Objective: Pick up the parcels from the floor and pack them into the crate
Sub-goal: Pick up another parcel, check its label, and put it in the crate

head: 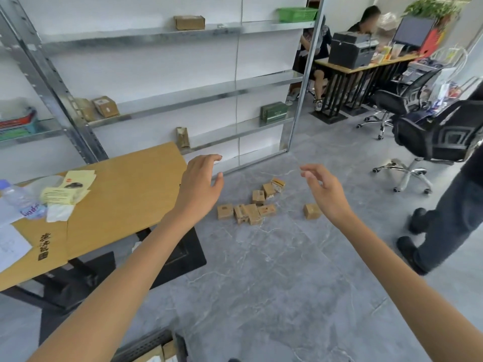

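**On the floor [261,270], parcels [251,212] beyond our reach**

They lie off the desk's [125,189] far corner, ahead of our fingers. Our left hand [200,182] and right hand [322,190] hover open, empty (right nearer the stray box [311,211]).

Eight cardboard parcels [258,197] on the floor [261,270], one left hand [200,184], one right hand [324,192], two office chairs [428,137].

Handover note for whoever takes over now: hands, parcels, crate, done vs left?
Left hand: open, empty. Right hand: open, empty.
Small brown cardboard parcels: clustered on the grey floor ahead, one lone parcel apart on the right.
Dark slatted crate: only an edge shows at bottom of view, contents unclear.
Left: pick and pack every floor parcel; none held yet.
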A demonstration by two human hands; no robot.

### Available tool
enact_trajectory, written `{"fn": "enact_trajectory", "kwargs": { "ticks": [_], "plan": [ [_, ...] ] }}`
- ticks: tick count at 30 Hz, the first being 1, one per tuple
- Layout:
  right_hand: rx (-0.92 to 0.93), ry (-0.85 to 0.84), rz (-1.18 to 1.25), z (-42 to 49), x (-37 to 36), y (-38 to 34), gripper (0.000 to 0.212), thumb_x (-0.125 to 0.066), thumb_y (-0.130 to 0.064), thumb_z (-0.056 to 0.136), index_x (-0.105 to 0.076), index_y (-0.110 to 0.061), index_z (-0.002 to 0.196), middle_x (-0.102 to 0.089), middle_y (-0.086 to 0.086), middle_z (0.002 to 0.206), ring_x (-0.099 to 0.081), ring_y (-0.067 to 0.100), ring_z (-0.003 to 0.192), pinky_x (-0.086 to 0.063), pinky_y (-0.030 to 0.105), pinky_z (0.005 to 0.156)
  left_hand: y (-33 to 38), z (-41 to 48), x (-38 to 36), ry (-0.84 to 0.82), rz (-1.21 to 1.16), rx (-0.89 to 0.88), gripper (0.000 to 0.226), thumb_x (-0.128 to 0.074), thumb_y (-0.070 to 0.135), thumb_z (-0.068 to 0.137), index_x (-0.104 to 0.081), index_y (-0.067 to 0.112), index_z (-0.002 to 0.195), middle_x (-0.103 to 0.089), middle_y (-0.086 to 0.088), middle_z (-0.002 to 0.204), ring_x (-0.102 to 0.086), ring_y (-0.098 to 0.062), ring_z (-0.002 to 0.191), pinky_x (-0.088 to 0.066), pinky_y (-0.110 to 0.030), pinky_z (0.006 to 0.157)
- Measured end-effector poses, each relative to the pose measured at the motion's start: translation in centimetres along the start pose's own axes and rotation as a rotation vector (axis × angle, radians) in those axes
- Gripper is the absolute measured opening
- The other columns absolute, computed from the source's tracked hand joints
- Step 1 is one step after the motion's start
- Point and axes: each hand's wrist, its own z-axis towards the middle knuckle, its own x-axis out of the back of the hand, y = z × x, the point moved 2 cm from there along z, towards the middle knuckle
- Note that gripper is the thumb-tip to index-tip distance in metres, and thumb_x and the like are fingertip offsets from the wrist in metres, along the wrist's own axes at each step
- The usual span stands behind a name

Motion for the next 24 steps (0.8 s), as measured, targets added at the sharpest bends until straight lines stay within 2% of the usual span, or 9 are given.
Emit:
{"fn": "enact_trajectory", "kwargs": {
  "ticks": [3, 6, 9, 11, 13, 15, 20, 22, 24],
  "plan": [
    [-0.02, -0.016, 0.012, 1.1, 0.1, 1.6, 0.026, -0.042, -0.024, 0.101, -0.057, -0.017, 0.12, -0.061, -0.003, 0.114, -0.053, 0.007, 0.108, -0.037, 0.016, 0.082, -0.9, 1.4, -0.9, -0.014, -0.018, 0.05, 0.037, -0.045, 0.019, 0.098, -0.045, 0.015, 0.134, -0.045, -0.003, 0.139, -0.032, -0.018, 0.134, -0.026, -0.026, 0.106],
    [-0.042, -0.028, 0.001, 2.8, 0.2, 3.2, 0.027, -0.042, -0.025, 0.101, -0.057, -0.017, 0.122, -0.061, -0.002, 0.115, -0.053, 0.008, 0.108, -0.036, 0.019, 0.084, -1.8, 2.9, -2.4, -0.049, -0.057, 0.081, 0.035, -0.045, 0.019, 0.098, -0.045, 0.016, 0.133, -0.045, -0.001, 0.138, -0.031, -0.015, 0.133, -0.022, -0.02, 0.102],
    [-0.06, -0.046, -0.018, 5.4, -0.1, 5.1, 0.024, -0.042, -0.024, 0.101, -0.058, -0.019, 0.118, -0.062, -0.003, 0.113, -0.054, 0.009, 0.107, -0.038, 0.017, 0.082, -3.0, 5.1, -4.0, -0.065, -0.057, 0.093, 0.035, -0.045, 0.02, 0.098, -0.045, 0.017, 0.133, -0.046, 0.0, 0.137, -0.033, -0.016, 0.132, -0.024, -0.021, 0.101],
    [-0.068, -0.057, -0.016, 7.5, -0.6, 6.2, 0.021, -0.042, -0.024, 0.1, -0.058, -0.022, 0.115, -0.063, -0.004, 0.11, -0.055, 0.009, 0.106, -0.038, 0.011, 0.078, -3.8, 7.2, -5.2, -0.068, -0.083, 0.114, 0.035, -0.045, 0.02, 0.098, -0.045, 0.018, 0.133, -0.045, -0.001, 0.137, -0.041, -0.022, 0.126, -0.036, -0.028, 0.099],
    [-0.082, -0.061, -0.009, 10.2, -1.2, 7.2, 0.021, -0.043, -0.023, 0.1, -0.059, -0.021, 0.113, -0.064, -0.003, 0.11, -0.055, 0.009, 0.105, -0.038, 0.009, 0.076, -4.6, 9.5, -6.3, -0.078, -0.102, 0.152, 0.034, -0.044, 0.02, 0.098, -0.045, 0.02, 0.132, -0.043, 0.0, 0.135, -0.049, -0.029, 0.115, -0.048, -0.041, 0.084],
    [-0.092, -0.081, -0.022, 13.3, -2.1, 7.9, 0.022, -0.043, -0.023, 0.1, -0.059, -0.019, 0.115, -0.064, -0.002, 0.11, -0.056, 0.01, 0.105, -0.038, 0.01, 0.077, -5.8, 12.1, -7.7, -0.091, -0.11, 0.164, 0.034, -0.043, 0.019, 0.098, -0.045, 0.019, 0.132, -0.044, 0.0, 0.134, -0.049, -0.029, 0.114, -0.047, -0.043, 0.076],
    [-0.127, -0.216, -0.087, 20.6, -4.7, 9.8, 0.02, -0.045, -0.024, 0.099, -0.06, -0.022, 0.113, -0.065, 0.0, 0.111, -0.056, 0.012, 0.108, -0.04, 0.023, 0.087, -10.0, 18.9, -10.5, -0.113, -0.108, 0.142, 0.034, -0.044, 0.015, 0.097, -0.047, 0.018, 0.13, -0.05, -0.001, 0.131, -0.038, -0.016, 0.127, -0.029, -0.022, 0.096],
    [-0.144, -0.228, -0.103, 23.3, -5.4, 10.5, 0.02, -0.045, -0.025, 0.099, -0.06, -0.023, 0.113, -0.065, -0.001, 0.11, -0.057, 0.011, 0.106, -0.041, 0.022, 0.084, -11.5, 21.5, -11.5, -0.13, -0.107, 0.146, 0.034, -0.045, 0.015, 0.097, -0.048, 0.017, 0.13, -0.051, -0.001, 0.13, -0.039, -0.016, 0.126, -0.029, -0.021, 0.095],
    [-0.161, -0.22, -0.108, 26.1, -6.2, 10.9, 0.021, -0.044, -0.025, 0.1, -0.059, -0.021, 0.114, -0.065, -0.002, 0.108, -0.057, 0.011, 0.102, -0.04, 0.014, 0.076, -12.5, 24.1, -12.7, -0.141, -0.109, 0.142, 0.034, -0.045, 0.015, 0.097, -0.048, 0.017, 0.13, -0.051, -0.001, 0.13, -0.039, -0.016, 0.126, -0.029, -0.021, 0.096]
  ]
}}
